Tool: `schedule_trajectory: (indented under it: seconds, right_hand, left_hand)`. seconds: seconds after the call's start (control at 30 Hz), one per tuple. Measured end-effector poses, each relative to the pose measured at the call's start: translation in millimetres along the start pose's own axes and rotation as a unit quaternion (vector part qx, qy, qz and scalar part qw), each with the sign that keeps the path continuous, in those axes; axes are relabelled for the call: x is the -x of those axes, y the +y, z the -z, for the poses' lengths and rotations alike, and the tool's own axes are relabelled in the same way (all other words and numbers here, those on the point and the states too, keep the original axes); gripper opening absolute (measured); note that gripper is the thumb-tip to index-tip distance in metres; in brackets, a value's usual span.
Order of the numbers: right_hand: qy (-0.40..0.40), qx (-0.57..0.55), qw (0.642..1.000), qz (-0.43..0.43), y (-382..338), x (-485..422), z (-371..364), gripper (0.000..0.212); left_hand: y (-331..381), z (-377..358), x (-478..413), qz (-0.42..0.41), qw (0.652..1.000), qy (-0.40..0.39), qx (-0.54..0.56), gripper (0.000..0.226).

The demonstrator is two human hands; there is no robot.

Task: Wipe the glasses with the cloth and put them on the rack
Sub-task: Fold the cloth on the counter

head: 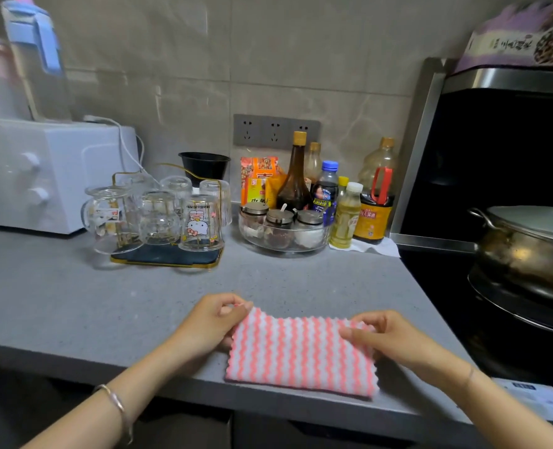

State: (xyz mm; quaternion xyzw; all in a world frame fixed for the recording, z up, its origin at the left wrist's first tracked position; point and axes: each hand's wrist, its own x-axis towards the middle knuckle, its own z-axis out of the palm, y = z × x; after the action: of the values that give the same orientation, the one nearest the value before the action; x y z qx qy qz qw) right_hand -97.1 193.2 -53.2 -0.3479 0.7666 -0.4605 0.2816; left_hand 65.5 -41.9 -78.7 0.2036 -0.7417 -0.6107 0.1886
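A pink and white zigzag cloth (301, 351) lies folded at the front edge of the grey counter (74, 303). My left hand (213, 319) pinches its far left corner. My right hand (385, 335) grips its far right corner. Several clear glasses stand upside down on a gold-wire rack with a dark tray (168, 257) at the back left, among them one with a cartoon print (200, 222) and a mug with a handle (110, 218).
A white toaster oven (41, 176) stands far left. A glass bowl of spice jars (281, 231) and several bottles (343, 202) line the wall. A lidded steel pot (528, 247) sits on the black stove at right.
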Motion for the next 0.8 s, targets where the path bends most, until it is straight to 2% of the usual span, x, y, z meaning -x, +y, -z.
schedule_trajectory:
  seconds: [0.1,0.17,0.27,0.33,0.4,0.47,0.63,0.8]
  right_hand:
    - [0.028,0.061,0.998,0.001,6.3,-12.2,2.5,0.024]
    - [0.044,0.110,0.993,0.009,12.7,-18.1,1.2,0.013]
    - [0.107,0.220,0.968,0.061,17.6,-19.5,-2.0,0.021]
    - [0.114,0.235,0.958,0.121,12.3,-12.3,-5.8,0.019]
    - [0.057,0.187,0.967,0.163,4.4,-1.6,-15.3,0.023]
    - [-0.005,0.160,0.969,0.190,1.6,7.2,-28.9,0.023]
    - [0.004,0.198,0.946,0.257,1.3,3.9,-64.7,0.020]
    - [0.041,0.271,0.923,0.270,-10.8,-9.6,-100.4,0.030]
  left_hand:
    - [-2.0,-0.5,-8.4,-0.004,0.997,0.001,-0.076,0.015]
    - [-3.2,1.2,-9.9,-0.036,0.980,0.012,-0.195,0.003]
    - [-5.9,5.3,-4.6,-0.117,0.938,0.018,-0.326,0.024]
    - [-5.8,6.4,-0.9,-0.167,0.925,-0.035,-0.340,0.017]
    - [-7.0,4.9,4.3,-0.183,0.919,-0.103,-0.333,0.015]
    - [-8.2,5.0,9.2,-0.189,0.918,-0.143,-0.318,0.025]
    - [-12.1,21.1,15.4,-0.173,0.918,-0.171,-0.312,0.037]
    - [-6.4,27.1,19.4,-0.178,0.931,-0.130,-0.289,0.004]
